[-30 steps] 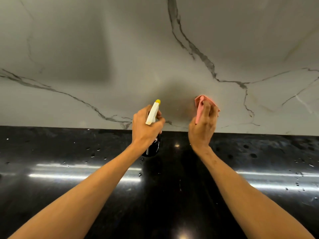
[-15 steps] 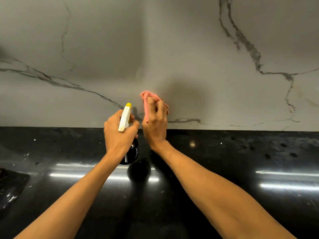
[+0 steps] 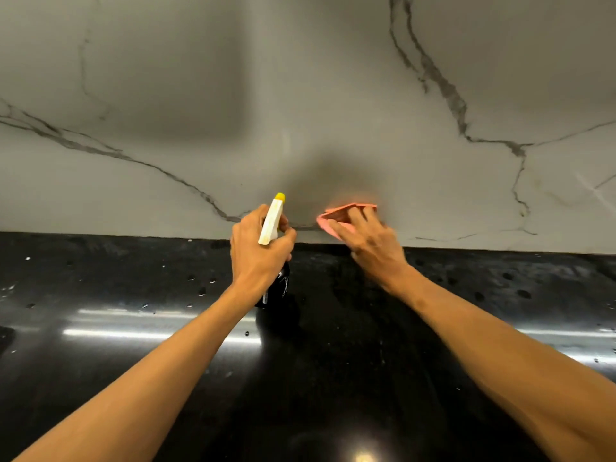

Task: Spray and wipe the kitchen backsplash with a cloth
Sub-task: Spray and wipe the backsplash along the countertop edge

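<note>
Head view: our right hand (image 3: 370, 243) has swept the pink cloth (image 3: 335, 217) away from the spray bottle (image 3: 271, 223), fingers flat, pressing it low on the backsplash (image 3: 333, 95). Our left hand (image 3: 261, 258) grips the bottle over the bench (image 3: 100, 361). We judge wiping is mid-stroke.
</note>
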